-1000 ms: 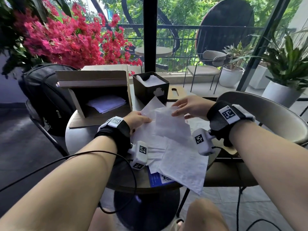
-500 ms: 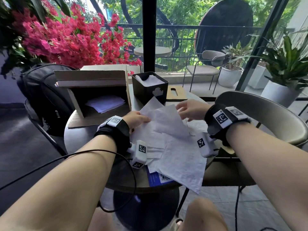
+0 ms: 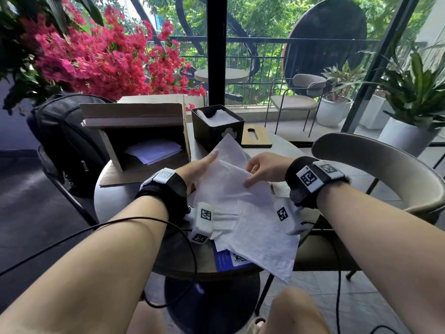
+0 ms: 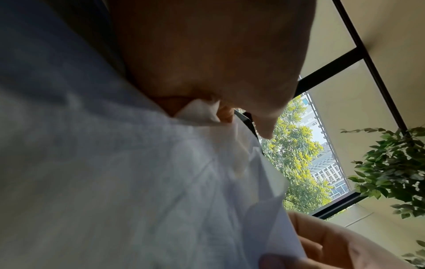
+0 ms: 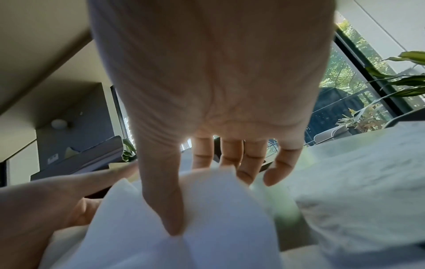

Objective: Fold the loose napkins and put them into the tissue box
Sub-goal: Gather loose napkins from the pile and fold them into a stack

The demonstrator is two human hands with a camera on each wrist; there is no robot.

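A white napkin is held up over the round table between both hands. My left hand pinches its left corner; the left wrist view shows that corner tucked between thumb and fingers. My right hand pinches the right edge, thumb on the front and fingers behind, as the right wrist view shows. More loose napkins lie spread under my wrists. The black tissue box stands open behind the hands, with white napkins inside.
A wooden lid lies right of the tissue box. An open cardboard box with paper inside stands at the left, a black backpack beside it. A blue card pokes out under the napkins. A chair curves at the right.
My right hand has moved left toward my left hand, bringing the napkin's right edge over. The left hand has stayed in place, its forefinger now stretched along the sheet.
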